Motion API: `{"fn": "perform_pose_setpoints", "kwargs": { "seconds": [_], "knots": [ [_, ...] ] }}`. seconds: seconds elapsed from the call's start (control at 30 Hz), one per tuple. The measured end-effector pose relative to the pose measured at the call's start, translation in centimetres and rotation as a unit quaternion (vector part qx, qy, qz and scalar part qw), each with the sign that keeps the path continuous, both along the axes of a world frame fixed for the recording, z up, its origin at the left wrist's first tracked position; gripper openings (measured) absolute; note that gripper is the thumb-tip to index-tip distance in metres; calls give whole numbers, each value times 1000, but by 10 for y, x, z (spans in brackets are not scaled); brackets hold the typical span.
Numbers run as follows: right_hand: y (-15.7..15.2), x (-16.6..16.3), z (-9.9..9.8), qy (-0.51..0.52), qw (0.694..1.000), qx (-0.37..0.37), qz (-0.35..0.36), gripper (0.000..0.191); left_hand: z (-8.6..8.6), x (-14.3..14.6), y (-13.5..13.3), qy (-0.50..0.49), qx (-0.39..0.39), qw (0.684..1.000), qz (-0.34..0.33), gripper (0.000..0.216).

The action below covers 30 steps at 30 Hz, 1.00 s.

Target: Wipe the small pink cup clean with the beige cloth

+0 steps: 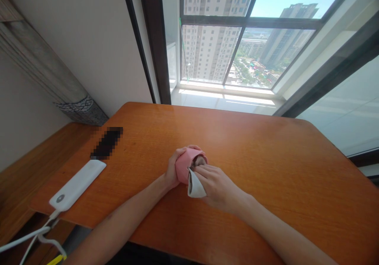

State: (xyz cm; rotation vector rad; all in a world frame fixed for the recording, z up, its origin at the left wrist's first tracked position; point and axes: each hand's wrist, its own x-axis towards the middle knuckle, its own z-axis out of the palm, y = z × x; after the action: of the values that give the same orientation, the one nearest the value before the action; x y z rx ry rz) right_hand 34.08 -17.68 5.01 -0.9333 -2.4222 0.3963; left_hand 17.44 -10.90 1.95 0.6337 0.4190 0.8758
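Near the middle of the table, a pink cup lies tilted, with its opening toward the right. My left hand wraps round its left and far sides, fingers closed on it. A pale grey cloth hangs from my right hand, which grips it at the cup's mouth. Some of the right fingertips reach into the opening, so they and part of the cloth are hidden. The cup's base is out of sight.
The brown wooden table has rounded corners. At its left lie a white power strip with white cables and a pixelated dark object. A curtain hangs at the left; a window stands beyond the far edge.
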Motion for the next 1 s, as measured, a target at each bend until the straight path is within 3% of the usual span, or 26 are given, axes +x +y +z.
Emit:
{"fn": "perform_pose_setpoints", "kwargs": {
  "seconds": [0.07,0.13,0.17,0.23,0.3,0.37,0.43,0.5,0.57,0.63,0.7,0.77,0.87,0.93,1.0],
  "knots": [
    [2,-1,-4,75,995,-56,-30,11,-3,1,0,11,-11,1000,14,55],
    [5,0,-2,189,963,-164,-101,22,-8,3,-3,30,14,999,34,66],
    [7,1,1,256,929,-224,-145,29,-12,5,-6,45,47,997,50,71],
    [12,4,9,403,826,-334,-209,36,-21,6,-10,95,161,979,82,78],
    [17,8,18,522,711,-417,-218,34,-30,5,-12,166,312,929,109,87],
    [22,11,22,585,624,-475,-206,34,-34,2,-10,231,455,850,131,97],
    [24,12,21,594,581,-518,-203,34,-34,-3,-4,266,555,772,157,105],
    [24,11,17,582,567,-546,-203,33,-31,-8,2,277,619,716,164,107],
    [21,8,13,570,574,-555,-194,33,-27,-10,5,274,651,689,162,99],
    [17,3,10,565,599,-537,-184,36,-26,-8,2,253,643,701,178,84],
    [13,0,9,547,652,-492,-185,39,-26,-4,-4,225,582,753,209,67],
    [9,-2,10,490,736,-429,-183,41,-27,2,-11,184,473,833,222,55],
    [4,-3,8,358,861,-327,-154,48,-23,9,-16,79,281,941,169,48],
    [2,-3,5,266,923,-248,-123,48,-18,9,-14,23,176,978,108,48],
    [1,-2,2,170,970,-155,-83,44,-13,7,-10,15,93,995,45,50]
  ]
}}
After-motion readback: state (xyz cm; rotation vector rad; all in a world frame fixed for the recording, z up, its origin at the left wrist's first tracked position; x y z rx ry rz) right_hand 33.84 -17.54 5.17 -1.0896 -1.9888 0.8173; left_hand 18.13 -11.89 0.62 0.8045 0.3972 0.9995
